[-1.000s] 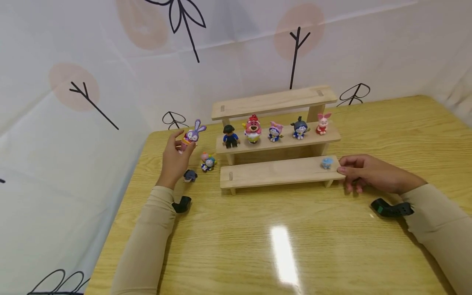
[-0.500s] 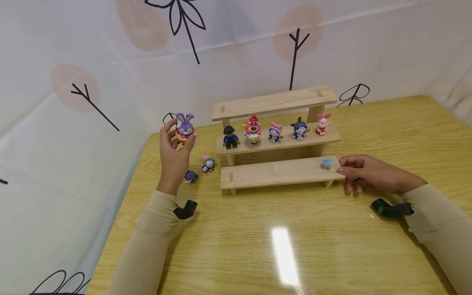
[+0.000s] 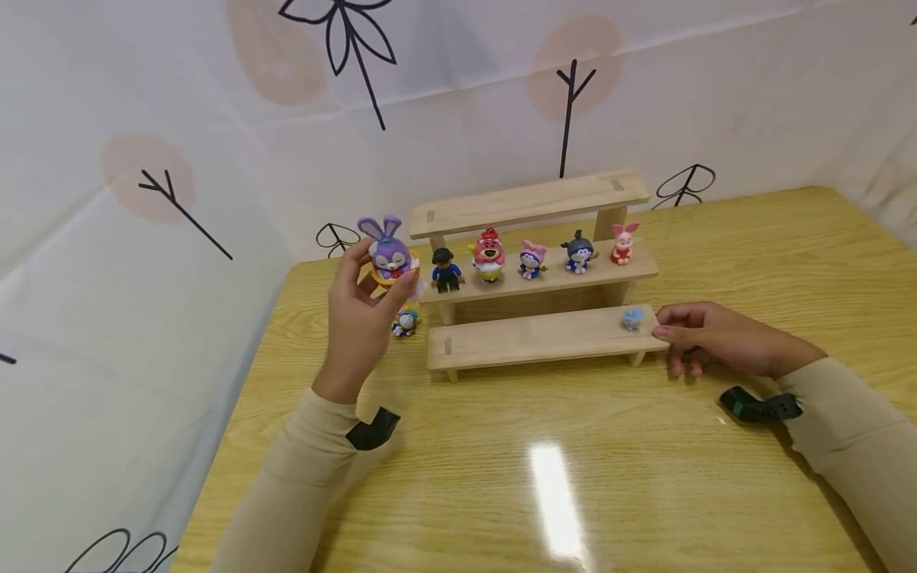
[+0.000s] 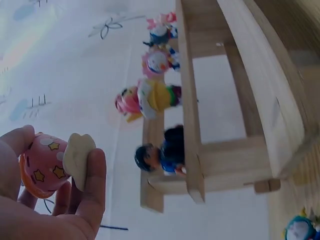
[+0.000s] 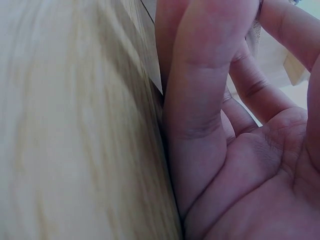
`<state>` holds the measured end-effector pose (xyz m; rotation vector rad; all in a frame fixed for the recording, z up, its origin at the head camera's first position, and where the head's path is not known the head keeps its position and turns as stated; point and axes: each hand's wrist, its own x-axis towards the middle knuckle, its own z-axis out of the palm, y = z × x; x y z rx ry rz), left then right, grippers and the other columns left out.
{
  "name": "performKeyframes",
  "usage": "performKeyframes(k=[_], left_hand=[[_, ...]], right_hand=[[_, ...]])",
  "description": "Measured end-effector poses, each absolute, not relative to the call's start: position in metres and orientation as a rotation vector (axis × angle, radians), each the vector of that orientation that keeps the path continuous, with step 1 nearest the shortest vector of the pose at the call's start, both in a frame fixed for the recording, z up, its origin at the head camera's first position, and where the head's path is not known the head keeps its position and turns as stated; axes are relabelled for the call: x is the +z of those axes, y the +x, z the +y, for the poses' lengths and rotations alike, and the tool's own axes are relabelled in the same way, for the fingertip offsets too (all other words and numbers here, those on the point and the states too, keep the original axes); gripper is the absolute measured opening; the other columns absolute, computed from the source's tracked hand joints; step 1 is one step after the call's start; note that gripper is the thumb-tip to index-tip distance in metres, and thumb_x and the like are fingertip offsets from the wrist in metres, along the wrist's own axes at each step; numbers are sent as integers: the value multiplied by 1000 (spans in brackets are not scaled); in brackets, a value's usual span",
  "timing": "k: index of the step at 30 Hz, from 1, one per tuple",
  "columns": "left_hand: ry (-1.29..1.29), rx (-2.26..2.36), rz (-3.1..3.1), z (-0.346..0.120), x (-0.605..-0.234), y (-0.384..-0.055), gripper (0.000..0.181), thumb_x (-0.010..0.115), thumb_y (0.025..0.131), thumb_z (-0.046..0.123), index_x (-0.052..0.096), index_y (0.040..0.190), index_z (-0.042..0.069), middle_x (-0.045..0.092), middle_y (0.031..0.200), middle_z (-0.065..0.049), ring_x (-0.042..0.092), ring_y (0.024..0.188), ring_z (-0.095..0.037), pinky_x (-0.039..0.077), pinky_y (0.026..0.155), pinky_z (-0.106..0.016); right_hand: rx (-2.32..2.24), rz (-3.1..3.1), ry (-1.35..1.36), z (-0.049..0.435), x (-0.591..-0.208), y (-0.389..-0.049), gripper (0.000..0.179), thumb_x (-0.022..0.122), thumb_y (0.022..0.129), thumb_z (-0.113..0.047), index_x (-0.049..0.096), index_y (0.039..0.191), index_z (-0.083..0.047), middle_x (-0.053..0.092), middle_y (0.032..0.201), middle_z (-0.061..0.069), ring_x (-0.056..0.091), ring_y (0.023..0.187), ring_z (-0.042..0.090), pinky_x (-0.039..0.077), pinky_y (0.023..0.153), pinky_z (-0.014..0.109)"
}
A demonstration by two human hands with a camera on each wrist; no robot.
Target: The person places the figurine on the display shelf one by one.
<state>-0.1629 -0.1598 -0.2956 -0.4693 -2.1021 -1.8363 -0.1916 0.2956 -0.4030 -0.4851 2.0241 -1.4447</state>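
Note:
My left hand (image 3: 362, 314) grips a purple rabbit figurine (image 3: 391, 256) between thumb and fingers, raised by the left end of a stepped wooden display shelf (image 3: 530, 338). In the left wrist view the figurine's pink, star-dotted cup (image 4: 45, 165) and cream scalloped base (image 4: 78, 159) show; the rabbit itself is hidden there. My right hand (image 3: 727, 338) pinches the right end of the lowest step, thumb on top. Close to that thumb sits a small light-blue figurine (image 3: 633, 319). The right wrist view shows the curled fingers (image 5: 200, 100) low beside the wooden tabletop (image 5: 75, 125).
Along the middle step stand several figurines: a dark-capped toy man (image 3: 446, 270), a pink bear (image 3: 489, 256), a pink-hooded one (image 3: 532, 259), a dark-hooded one (image 3: 579, 253) and a pink piglet (image 3: 623, 243). Small figurines (image 3: 404, 321) lie left of the shelf. A patterned cloth (image 3: 458, 95) hangs behind.
My left hand has turned the rabbit figurine from tilted to upright, facing me, and carried it right towards the shelf. The right hand has stayed on the shelf end.

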Motion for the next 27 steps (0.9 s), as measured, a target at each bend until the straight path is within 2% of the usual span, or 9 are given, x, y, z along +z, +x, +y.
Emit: performKeyframes(k=[10,19,27], left_hand=[[-692,-1814,-2264,-118,-304,-151,55,73,89,2,46,137,5,53,127,-12,68,103,-24,61,80,-28],[-813,-1822,-2276,-78,-319,-150,59,77,86,3,48,137,7,58,126,-13,66,101,-19,59,86,-32],[-769,-1769,-2317,-48,-323,-156,58,81,86,13,50,134,9,55,130,-7,59,116,-17,54,95,-26]], right_hand=[[-1459,2010,-489,295,-405,-193,16,42,109,-19,49,112,-5,68,81,10,67,70,21,56,57,35],[-1473,1985,-516,296,-406,-191,15,42,109,-17,51,112,-6,68,81,11,68,70,22,57,57,36],[-1474,1995,-526,295,-405,-191,16,42,109,-18,50,112,-4,68,81,12,67,70,23,57,57,36]])
